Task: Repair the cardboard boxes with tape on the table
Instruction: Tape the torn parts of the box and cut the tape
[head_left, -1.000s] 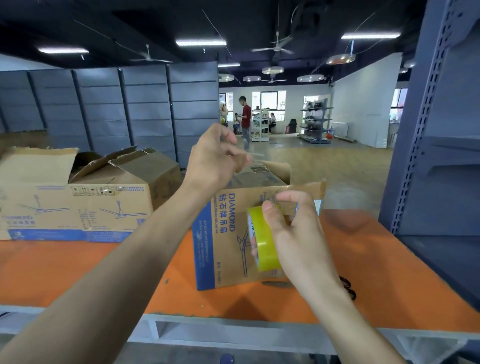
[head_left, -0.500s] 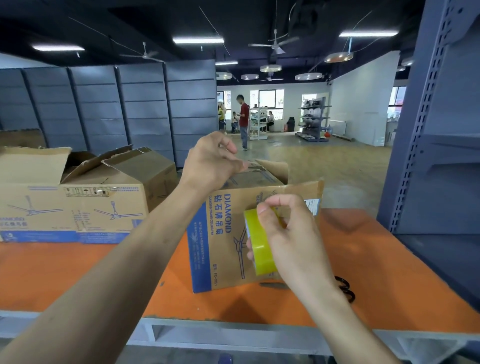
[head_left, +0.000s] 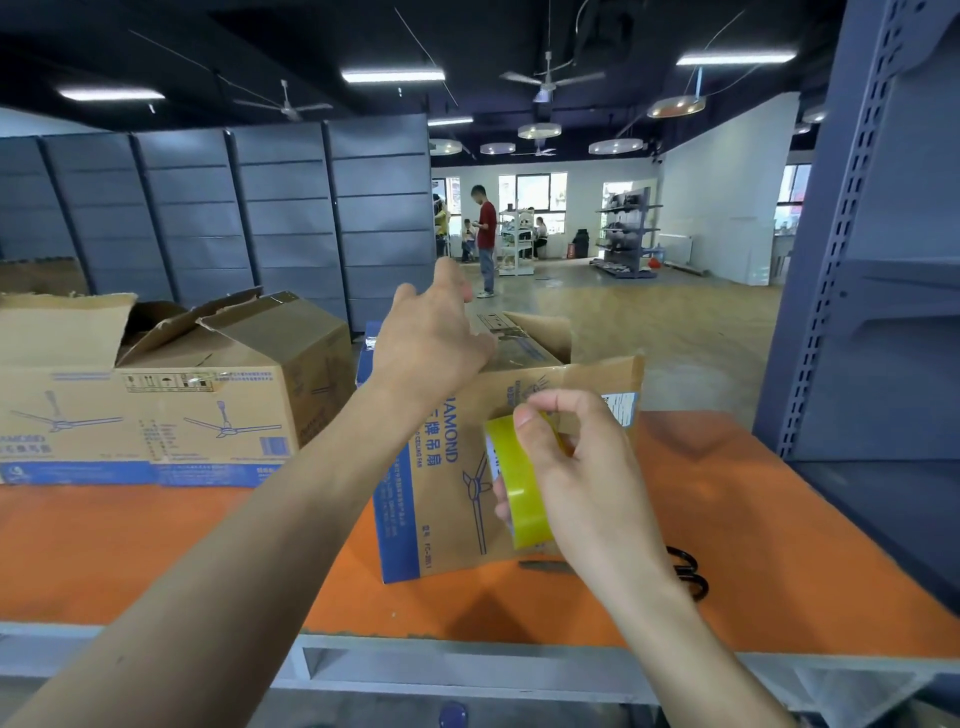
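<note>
Room: warehouse hall, grey shelving (head_left: 883, 260) right of the right-hand fingers.
Table (head_left: 156, 545): orange, under both hands.
Open boxes (head_left: 156, 415): well left of the left fingers.
Diamond box (head_left: 447, 519): upright, beneath the left fingers, behind the right ones.
Left hand (head_left: 434, 338): reaches over the top flap; grip cannot be told.
Right hand (head_left: 582, 478): fingers curled around the tape roll (head_left: 519, 499).
Scissors (head_left: 688, 569): near the right wrist.
</note>
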